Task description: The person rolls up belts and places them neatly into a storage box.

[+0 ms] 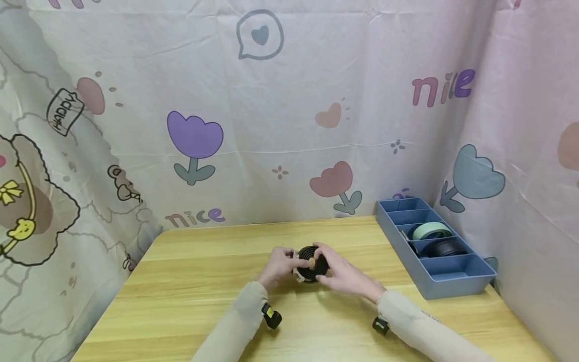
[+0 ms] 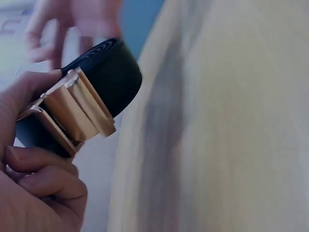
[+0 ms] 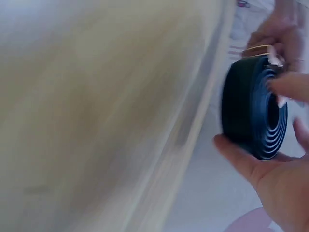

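A black belt (image 1: 308, 252), wound into a tight coil, is between both hands over the middle of the table. Its gold buckle (image 2: 79, 108) lies against the outer side of the coil. My left hand (image 1: 277, 266) pinches the belt at the buckle end, fingers curled beneath and thumb on top in the left wrist view. From the other side, my right hand (image 1: 341, 274) holds the coil by its edge. In the right wrist view the wound layers (image 3: 273, 128) face that hand's palm, with a digit at the rim below.
A blue-grey divided box (image 1: 445, 289) stands at the table's right side. Inside its compartments sit a light green coil (image 1: 427, 229) and a black coil (image 1: 445, 249). A printed curtain (image 1: 271, 100) hangs behind the wooden table (image 1: 190, 281).
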`<state>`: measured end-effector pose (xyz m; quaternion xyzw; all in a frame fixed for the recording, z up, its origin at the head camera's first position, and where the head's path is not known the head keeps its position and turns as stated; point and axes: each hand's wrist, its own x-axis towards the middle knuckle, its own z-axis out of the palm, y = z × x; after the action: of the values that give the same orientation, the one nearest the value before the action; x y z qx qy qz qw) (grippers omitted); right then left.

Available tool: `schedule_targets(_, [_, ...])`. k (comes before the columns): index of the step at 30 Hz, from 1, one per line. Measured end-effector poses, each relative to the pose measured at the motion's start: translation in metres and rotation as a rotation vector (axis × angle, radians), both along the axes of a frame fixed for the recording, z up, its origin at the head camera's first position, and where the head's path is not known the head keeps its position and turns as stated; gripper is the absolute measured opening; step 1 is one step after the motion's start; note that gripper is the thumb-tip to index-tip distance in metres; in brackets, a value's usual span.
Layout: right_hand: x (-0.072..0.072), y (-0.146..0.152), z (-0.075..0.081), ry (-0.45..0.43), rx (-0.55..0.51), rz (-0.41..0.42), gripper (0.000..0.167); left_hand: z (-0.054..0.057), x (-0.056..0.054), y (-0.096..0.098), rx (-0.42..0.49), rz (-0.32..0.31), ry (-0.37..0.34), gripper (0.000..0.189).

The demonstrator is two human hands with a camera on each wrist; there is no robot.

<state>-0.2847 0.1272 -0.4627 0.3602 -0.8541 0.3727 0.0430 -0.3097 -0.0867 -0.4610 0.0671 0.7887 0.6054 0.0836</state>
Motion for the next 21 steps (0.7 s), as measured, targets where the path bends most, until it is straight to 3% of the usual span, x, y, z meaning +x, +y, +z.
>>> schedule_targets(4, [-0.001, -0.007, 0.005, -0.131, -0.106, -0.144, 0.059, 0.002, 0.003, 0.01, -0.15, 0.036, 0.168, 0.025])
schedule_targets(7, [-0.002, -0.011, 0.007, -0.151, -0.073, -0.277, 0.067, 0.005, 0.006, 0.02, -0.271, 0.057, 0.309, 0.022])
schedule_targets(10, [-0.001, -0.013, 0.009, -0.193, -0.073, -0.351, 0.066, 0.007, 0.01, 0.031, -0.369, 0.087, 0.436, 0.02])
schedule_targets(15, [0.0, -0.012, 0.012, -0.225, -0.078, -0.425, 0.056, 0.004, 0.015, 0.046, -0.422, 0.106, 0.578, 0.022])
schedule_targets(21, [-0.004, -0.001, 0.013, -0.212, -0.09, -0.511, 0.044, 0.005, 0.021, 0.066, -0.427, 0.103, 0.685, 0.032])
